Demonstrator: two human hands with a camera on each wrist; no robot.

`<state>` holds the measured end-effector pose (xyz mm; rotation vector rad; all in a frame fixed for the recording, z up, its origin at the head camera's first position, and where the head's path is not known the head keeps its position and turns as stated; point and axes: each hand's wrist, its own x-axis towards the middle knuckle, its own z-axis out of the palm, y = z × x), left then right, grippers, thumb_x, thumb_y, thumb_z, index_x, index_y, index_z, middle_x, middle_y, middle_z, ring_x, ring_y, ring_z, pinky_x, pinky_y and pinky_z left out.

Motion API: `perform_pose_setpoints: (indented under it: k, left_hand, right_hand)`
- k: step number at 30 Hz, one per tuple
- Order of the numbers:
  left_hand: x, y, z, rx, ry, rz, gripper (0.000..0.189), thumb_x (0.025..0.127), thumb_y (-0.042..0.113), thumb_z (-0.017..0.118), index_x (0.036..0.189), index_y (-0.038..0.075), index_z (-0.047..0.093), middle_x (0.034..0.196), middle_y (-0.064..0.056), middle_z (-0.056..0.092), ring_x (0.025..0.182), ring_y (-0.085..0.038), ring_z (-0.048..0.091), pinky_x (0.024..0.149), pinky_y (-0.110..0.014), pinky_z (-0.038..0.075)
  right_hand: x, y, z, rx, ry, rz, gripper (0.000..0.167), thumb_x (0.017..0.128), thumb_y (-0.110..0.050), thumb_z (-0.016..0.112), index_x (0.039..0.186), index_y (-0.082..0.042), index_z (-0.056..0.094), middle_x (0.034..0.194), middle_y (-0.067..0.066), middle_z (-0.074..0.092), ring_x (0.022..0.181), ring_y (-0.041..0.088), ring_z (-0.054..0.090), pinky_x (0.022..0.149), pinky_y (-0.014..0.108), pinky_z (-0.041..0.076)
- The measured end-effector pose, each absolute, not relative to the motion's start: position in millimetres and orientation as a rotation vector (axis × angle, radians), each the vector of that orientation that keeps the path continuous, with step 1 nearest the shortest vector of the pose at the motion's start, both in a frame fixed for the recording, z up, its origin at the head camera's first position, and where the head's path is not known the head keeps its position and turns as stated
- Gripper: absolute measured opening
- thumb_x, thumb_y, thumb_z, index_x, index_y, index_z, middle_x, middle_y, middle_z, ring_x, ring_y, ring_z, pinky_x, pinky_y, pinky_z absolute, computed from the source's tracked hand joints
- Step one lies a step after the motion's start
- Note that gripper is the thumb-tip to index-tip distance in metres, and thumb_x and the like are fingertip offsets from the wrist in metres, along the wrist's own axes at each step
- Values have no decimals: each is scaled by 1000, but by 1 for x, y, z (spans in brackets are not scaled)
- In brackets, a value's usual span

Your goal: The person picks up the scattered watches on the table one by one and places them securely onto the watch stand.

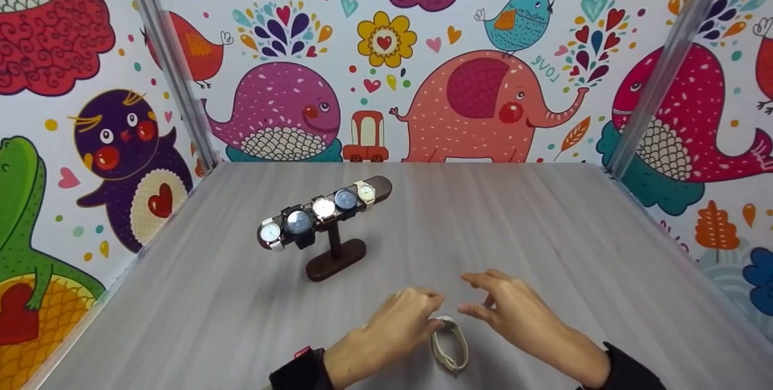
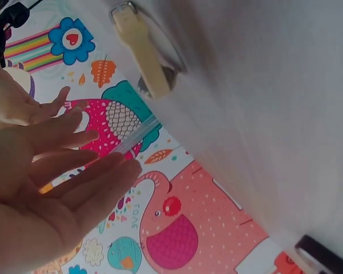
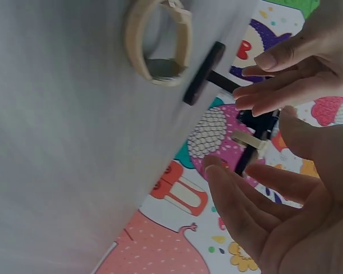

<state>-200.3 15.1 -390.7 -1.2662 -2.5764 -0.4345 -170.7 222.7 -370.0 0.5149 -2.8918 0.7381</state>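
A cream-strapped wristwatch (image 1: 462,349) with its strap closed into a loop stands on its side on the table, near the front edge. Just left of it is my left hand (image 1: 398,320), fingers loosely bent and palm inward. My right hand (image 1: 519,311) hovers on the other side, thumb and fingers spread apart. Neither hand holds anything. In the left wrist view the watch strap (image 2: 140,51) and its buckle lie apart from the left fingers (image 2: 106,177). The right wrist view shows the looped watch (image 3: 136,43) away from both palms.
A dark brown watch stand (image 1: 335,262) stands left of centre, its tilted bar carrying several watches (image 1: 298,221) with white, black and cream straps. Walls printed with cartoon animals (image 1: 477,112) border the grey table (image 1: 483,215) at the back and sides.
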Motion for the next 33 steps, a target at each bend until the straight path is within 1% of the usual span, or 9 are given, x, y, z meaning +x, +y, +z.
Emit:
perform_pose_setpoints:
  k: [1, 2, 5, 8, 10, 16, 22, 28, 33]
  left_hand:
    - [-201, 16, -393, -1252, -2595, -414, 17, 84, 15, 80, 77, 11, 64, 77, 4, 67, 64, -1, 54, 51, -16, 41]
    - [-201, 18, -395, -1240, -2607, -392, 18, 83, 16, 80, 76, 12, 65, 75, 4, 66, 63, -1, 55, 50, -17, 42]
    - [-200, 21, -402, -1213, -2636, -313, 16, 82, 18, 80, 76, 14, 66, 73, 3, 66, 66, -6, 63, 50, -21, 46]
    - [-198, 24, -408, -1208, -2683, -298, 14, 82, 19, 79, 75, 14, 68, 74, 3, 67, 66, -8, 64, 49, -23, 46]
    - [-197, 24, -413, -1211, -2705, -315, 13, 81, 17, 78, 74, 15, 69, 73, 4, 68, 64, -5, 61, 48, -23, 44]
    - [-196, 24, -424, -1207, -2717, -319, 17, 78, 6, 70, 66, 16, 64, 65, 6, 64, 52, -3, 46, 41, -23, 37]
    - [-195, 26, -426, -1228, -2716, -247, 22, 80, 1, 63, 63, 16, 61, 64, 6, 64, 51, -3, 44, 40, -24, 35]
    - [-196, 25, -425, -1231, -2752, -316, 24, 80, 1, 62, 62, 16, 58, 64, 6, 63, 51, -3, 44, 41, -23, 34]
    - [-197, 22, -422, -1250, -2782, -405, 24, 85, 3, 61, 65, 16, 58, 64, 6, 63, 52, -2, 41, 42, -21, 33]
  right_hand:
    - [-172, 223, -374, 534, -2891, 750, 49, 88, -33, 74, 125, -1, 67, 107, 12, 70, 72, 12, 68, 56, 16, 53]
    - [-172, 223, -378, 545, -2896, 762, 48, 88, -30, 74, 124, 0, 67, 106, 12, 70, 71, 12, 68, 56, 15, 53]
    - [-174, 223, -390, 598, -2885, 787, 42, 87, -23, 76, 120, 2, 69, 102, 13, 69, 69, 11, 68, 56, 15, 53]
    - [-177, 222, -403, 661, -2851, 749, 36, 86, -17, 78, 115, 3, 70, 99, 12, 69, 67, 9, 66, 55, 17, 53]
    - [-179, 220, -411, 690, -2827, 701, 32, 84, -13, 79, 112, 2, 72, 96, 12, 68, 66, 9, 64, 55, 19, 52]
    - [-185, 216, -426, 715, -2839, 641, 25, 81, -9, 81, 103, 0, 75, 87, 7, 67, 74, 19, 65, 58, 24, 52]
    - [-194, 212, -430, 751, -2838, 659, 6, 80, -2, 78, 85, -5, 77, 74, 1, 68, 64, 4, 58, 53, 19, 45]
    - [-200, 210, -432, 791, -2759, 631, 9, 76, 1, 78, 74, -7, 77, 65, -1, 67, 59, -3, 50, 49, 15, 41]
    - [-202, 209, -432, 757, -2746, 586, 11, 73, 2, 80, 72, -8, 77, 63, -2, 65, 56, -3, 48, 48, 16, 39]
